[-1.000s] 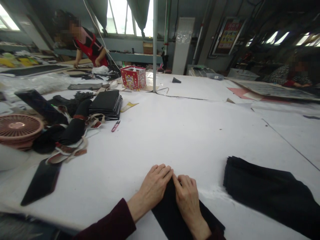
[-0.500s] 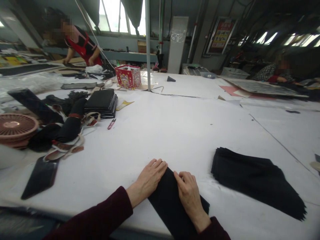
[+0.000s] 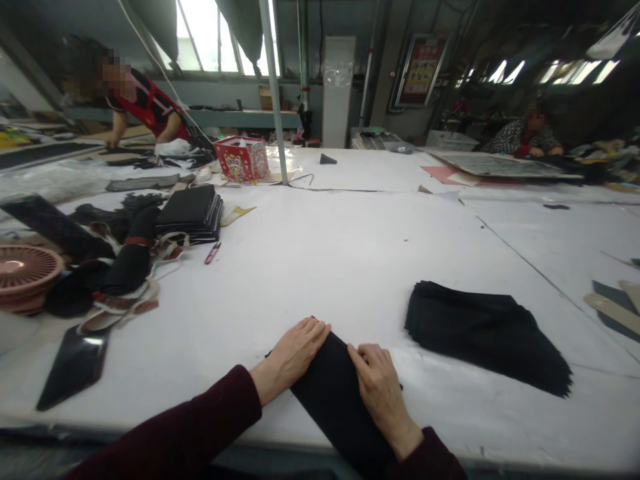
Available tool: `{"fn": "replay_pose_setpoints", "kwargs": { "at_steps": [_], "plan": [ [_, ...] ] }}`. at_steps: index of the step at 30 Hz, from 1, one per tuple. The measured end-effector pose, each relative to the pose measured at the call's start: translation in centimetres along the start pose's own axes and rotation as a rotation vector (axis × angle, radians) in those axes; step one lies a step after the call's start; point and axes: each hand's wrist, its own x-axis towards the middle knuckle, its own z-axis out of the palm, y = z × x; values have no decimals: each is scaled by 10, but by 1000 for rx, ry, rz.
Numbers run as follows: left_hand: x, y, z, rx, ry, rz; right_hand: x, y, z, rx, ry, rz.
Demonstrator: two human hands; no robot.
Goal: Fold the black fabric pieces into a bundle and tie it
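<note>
My white worktable spreads ahead of me, a thin grey post rising farther back. Beyond it, 2 dark curtains hang before a bright window; to the right I see a pale column and, in dimmer light, a framed poster.

black cloth: matt | tabletop: smooth, satiny | fan: plastic | dark slab: glossy

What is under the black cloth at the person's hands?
The white tabletop shows around the black cloth, which appears to lie on it. The left hand and right hand are on top; whatever is directly beneath, any further layers included, is covered.
</note>
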Motion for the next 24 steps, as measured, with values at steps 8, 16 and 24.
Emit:
{"fn": "replay_pose_setpoints", "kwargs": {
  "at_steps": [8, 16, 24],
  "plan": [
    [4, 8, -2, 11, 1, 68, -12, 2, -12, -6, -19, 36],
    [8, 24, -12, 93, -45, 96, -26, 8, -20, -1, -48, 61],
    [13, 29, -6, 17, -37, 173, -40, 16, -30, -18, -62, 50]
  ]
}}
